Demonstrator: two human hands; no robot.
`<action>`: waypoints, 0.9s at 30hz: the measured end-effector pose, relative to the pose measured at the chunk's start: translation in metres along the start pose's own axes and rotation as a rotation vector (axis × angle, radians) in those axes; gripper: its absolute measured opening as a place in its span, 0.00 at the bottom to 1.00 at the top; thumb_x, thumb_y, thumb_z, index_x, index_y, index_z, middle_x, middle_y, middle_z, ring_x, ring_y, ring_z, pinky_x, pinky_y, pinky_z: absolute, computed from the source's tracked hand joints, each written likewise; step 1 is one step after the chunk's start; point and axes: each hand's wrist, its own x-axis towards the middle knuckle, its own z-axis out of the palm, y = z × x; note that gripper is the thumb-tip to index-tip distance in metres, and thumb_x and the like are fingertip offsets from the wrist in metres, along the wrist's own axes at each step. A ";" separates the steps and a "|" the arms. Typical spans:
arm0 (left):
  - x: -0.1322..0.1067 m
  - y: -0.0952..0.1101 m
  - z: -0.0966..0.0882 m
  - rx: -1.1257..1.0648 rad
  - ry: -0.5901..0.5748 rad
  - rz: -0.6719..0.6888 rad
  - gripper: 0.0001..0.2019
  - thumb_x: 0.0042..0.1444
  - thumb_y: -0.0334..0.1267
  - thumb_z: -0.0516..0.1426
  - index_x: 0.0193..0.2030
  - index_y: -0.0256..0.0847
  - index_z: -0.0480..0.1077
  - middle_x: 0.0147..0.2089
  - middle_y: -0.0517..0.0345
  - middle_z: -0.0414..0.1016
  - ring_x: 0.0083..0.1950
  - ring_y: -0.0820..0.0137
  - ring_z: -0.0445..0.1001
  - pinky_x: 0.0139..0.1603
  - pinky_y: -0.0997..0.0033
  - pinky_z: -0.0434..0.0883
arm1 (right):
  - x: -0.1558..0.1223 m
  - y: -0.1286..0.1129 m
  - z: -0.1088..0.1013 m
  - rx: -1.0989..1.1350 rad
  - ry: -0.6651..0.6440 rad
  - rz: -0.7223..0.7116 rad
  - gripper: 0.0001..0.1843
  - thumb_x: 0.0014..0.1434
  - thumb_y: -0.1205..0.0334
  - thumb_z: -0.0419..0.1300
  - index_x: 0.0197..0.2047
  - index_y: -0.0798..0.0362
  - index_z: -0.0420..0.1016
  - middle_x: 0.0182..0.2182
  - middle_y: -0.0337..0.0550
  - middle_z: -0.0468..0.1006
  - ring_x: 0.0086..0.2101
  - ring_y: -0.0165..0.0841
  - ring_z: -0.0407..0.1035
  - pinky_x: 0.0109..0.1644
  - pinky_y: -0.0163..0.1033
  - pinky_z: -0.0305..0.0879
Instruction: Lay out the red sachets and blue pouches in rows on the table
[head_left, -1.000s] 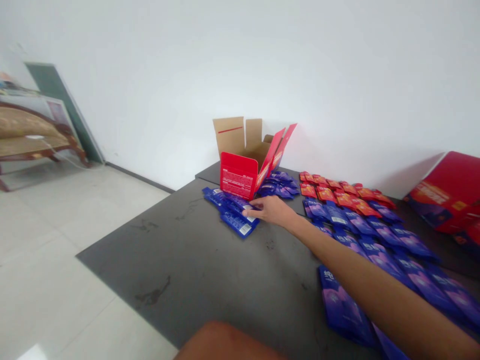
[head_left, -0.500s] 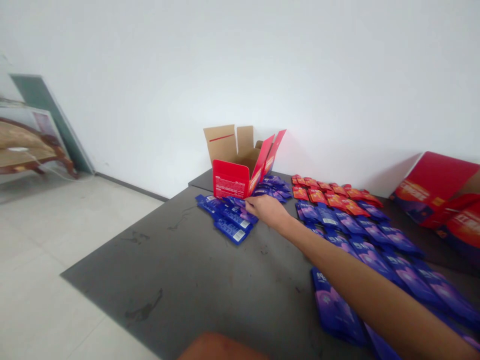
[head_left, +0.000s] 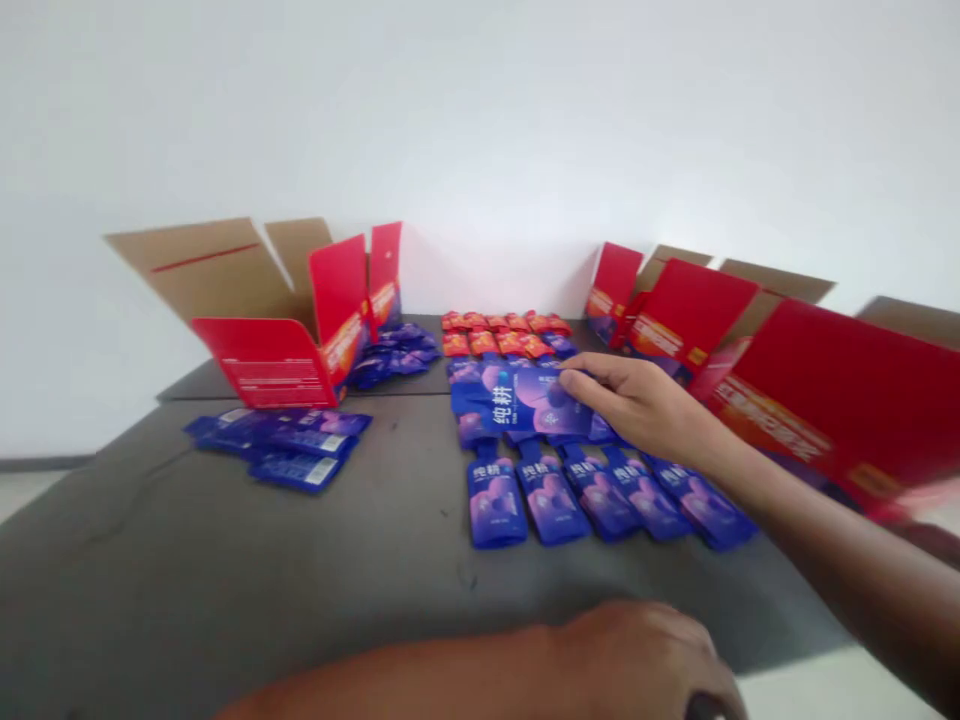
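My right hand (head_left: pixel 626 395) is closed on one end of a blue-purple spouted pouch (head_left: pixel 517 402), held flat and sideways with its printed front showing. It hangs over rows of similar blue pouches (head_left: pixel 499 500) laid out on the dark table. My left hand (head_left: pixel 652 655) is blurred at the bottom edge, curled, with a small dark thing at its lower side that I cannot make out. A loose pile of blue pouches (head_left: pixel 300 445), some with barcodes up, lies at the left. More blue pouches (head_left: pixel 397 355) are heaped beside the left red box.
An open red carton (head_left: pixel 270 360) with raised brown flaps stands at the left. Several red cartons (head_left: pixel 694 310) line the right side. Rows of orange-red pouches (head_left: pixel 495 343) lie toward the wall. The dark table (head_left: pixel 360 560) has its front edge at lower right.
My right hand has moved from the left pile to above the laid-out rows, bringing a pouch. The view has turned right, and my left hand now shows more fully.
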 end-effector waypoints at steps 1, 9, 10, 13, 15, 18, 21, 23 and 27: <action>-0.004 0.004 0.001 0.041 0.058 0.007 0.14 0.63 0.50 0.60 0.44 0.41 0.78 0.41 0.56 0.79 0.45 0.67 0.78 0.56 0.68 0.73 | -0.023 0.016 -0.015 0.067 0.019 0.105 0.22 0.70 0.44 0.55 0.44 0.52 0.82 0.32 0.40 0.80 0.31 0.33 0.70 0.33 0.35 0.62; -0.014 0.032 -0.015 -0.022 0.132 -0.088 0.09 0.59 0.42 0.61 0.37 0.38 0.79 0.35 0.57 0.77 0.39 0.72 0.75 0.47 0.73 0.71 | -0.184 0.102 -0.056 0.493 0.197 0.707 0.30 0.53 0.34 0.71 0.44 0.52 0.87 0.26 0.40 0.75 0.25 0.28 0.61 0.26 0.33 0.56; -0.013 0.034 -0.017 -0.036 0.126 -0.107 0.09 0.59 0.41 0.61 0.37 0.39 0.79 0.36 0.57 0.77 0.39 0.72 0.75 0.46 0.73 0.71 | -0.197 0.107 -0.054 0.538 0.198 0.732 0.30 0.53 0.36 0.72 0.46 0.53 0.87 0.28 0.40 0.77 0.26 0.27 0.61 0.26 0.33 0.58; -0.013 0.039 -0.021 -0.072 0.112 -0.149 0.08 0.59 0.40 0.61 0.38 0.38 0.79 0.37 0.57 0.77 0.39 0.73 0.75 0.45 0.74 0.70 | -0.226 0.123 -0.046 0.675 0.258 0.827 0.32 0.52 0.39 0.75 0.52 0.52 0.85 0.32 0.41 0.79 0.27 0.26 0.65 0.29 0.31 0.63; -0.013 0.042 -0.023 -0.088 0.100 -0.174 0.07 0.58 0.39 0.61 0.38 0.38 0.79 0.38 0.57 0.77 0.40 0.73 0.75 0.45 0.74 0.70 | -0.239 0.133 -0.042 0.761 0.348 0.879 0.34 0.50 0.42 0.77 0.57 0.50 0.83 0.34 0.41 0.80 0.28 0.26 0.67 0.31 0.32 0.67; -0.013 0.045 -0.026 -0.101 0.065 -0.228 0.07 0.58 0.39 0.62 0.40 0.40 0.79 0.40 0.57 0.77 0.41 0.73 0.75 0.45 0.75 0.70 | -0.251 0.147 -0.040 0.847 0.484 0.903 0.37 0.49 0.44 0.78 0.59 0.48 0.81 0.34 0.41 0.81 0.29 0.28 0.71 0.32 0.33 0.71; -0.013 0.044 -0.026 -0.120 0.046 -0.270 0.07 0.57 0.39 0.63 0.42 0.42 0.80 0.41 0.58 0.77 0.42 0.72 0.76 0.47 0.75 0.70 | -0.253 0.154 -0.040 0.861 0.586 0.896 0.37 0.46 0.44 0.79 0.57 0.49 0.82 0.33 0.43 0.81 0.28 0.30 0.71 0.31 0.35 0.71; -0.015 0.038 -0.024 -0.138 0.037 -0.266 0.08 0.58 0.41 0.64 0.42 0.43 0.80 0.41 0.57 0.77 0.43 0.72 0.76 0.48 0.74 0.70 | -0.247 0.156 -0.041 0.849 0.650 0.871 0.37 0.45 0.43 0.80 0.56 0.49 0.83 0.34 0.44 0.82 0.29 0.31 0.71 0.32 0.36 0.72; -0.022 0.014 -0.013 -0.172 0.009 -0.207 0.15 0.63 0.51 0.62 0.43 0.42 0.80 0.42 0.54 0.77 0.44 0.71 0.76 0.49 0.73 0.71 | -0.216 0.157 -0.039 0.801 0.731 0.734 0.34 0.49 0.42 0.77 0.56 0.47 0.82 0.44 0.46 0.83 0.33 0.32 0.73 0.37 0.37 0.73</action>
